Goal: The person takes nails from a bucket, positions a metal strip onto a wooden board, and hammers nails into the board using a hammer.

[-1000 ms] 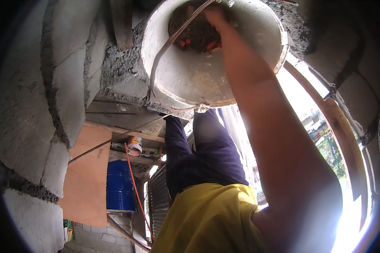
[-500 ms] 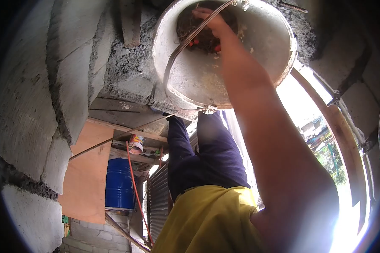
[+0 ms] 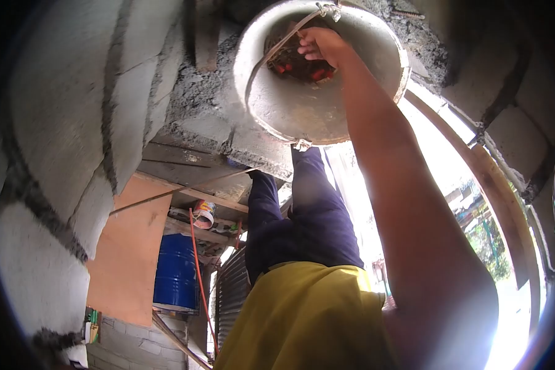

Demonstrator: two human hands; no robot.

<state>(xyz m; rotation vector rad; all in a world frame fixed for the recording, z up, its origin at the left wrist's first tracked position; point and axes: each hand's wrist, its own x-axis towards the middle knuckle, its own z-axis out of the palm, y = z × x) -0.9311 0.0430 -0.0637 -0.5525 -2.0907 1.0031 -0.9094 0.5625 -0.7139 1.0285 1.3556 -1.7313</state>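
Observation:
A large pale grey bucket [image 3: 277, 98] with a rough, worn rim is at the top of the head view, its mouth facing me. Dark matter with several bright red bits [image 3: 319, 75] lies at its bottom. The thin bundled-strand handle [image 3: 266, 58] arches across the mouth, tied on at knots. My right hand [image 3: 324, 47] reaches inside, over the dark matter and close beside the handle. Its fingers are loosely bent and a little apart, with nothing visible in them. Whether the thumb touches the handle, I cannot tell. My left hand is out of view.
A block wall [image 3: 55, 135] rises at left. Below it are an orange-brown panel [image 3: 126, 246], a blue drum [image 3: 176, 271], a small tub [image 3: 203, 214] and a red pole [image 3: 198, 277]. At right, a curved wooden frame [image 3: 487, 179] borders a bright opening.
My right hand has drawn back from the bucket's far side, and its fingers are now more bent. The handle no longer crosses in front of the wrist. The whole view has shifted slightly.

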